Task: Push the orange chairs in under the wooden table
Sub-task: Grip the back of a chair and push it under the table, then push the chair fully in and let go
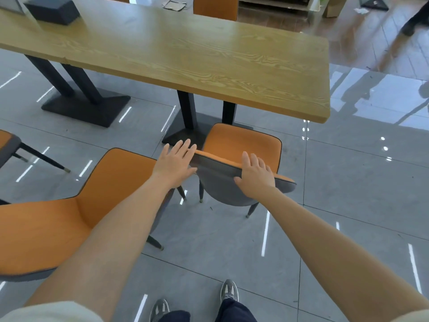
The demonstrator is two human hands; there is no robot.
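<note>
Wooden table [185, 54]: long slab top with light, strongly figured grain, carried on black posts that stand on black floor plates. Its right end lies mid-scene.

Orange chair, right [241, 140]: orange seat and backrest face, grey backrest rear, dark piping, thin dark legs. It stands upright and faces the table at the table's right end. The far edge of the seat is close to the table's near edge; the rest of the seat lies out from under the top.

Orange chair, near left [104, 187]: same build, turned at an angle to the table, fully clear of it.

Orange chair, far side [216, 8]: only the backrest shows above the top
</note>
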